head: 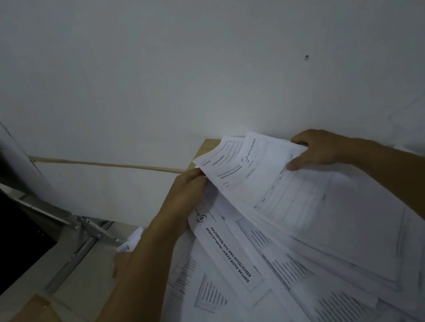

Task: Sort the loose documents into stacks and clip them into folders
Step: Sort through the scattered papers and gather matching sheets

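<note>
Fanned loose papers (291, 259) cover the tabletop (93, 279) nearest the camera. Left hand (183, 193) pinches the top sheets (237, 168) at their left edge; right hand (315, 150) grips their far corner. Thin, limp, slippery (likely to slide apart): best held by opposite edges.

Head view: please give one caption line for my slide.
Both hands, left and right, hold a fanned stack of printed documents.
</note>
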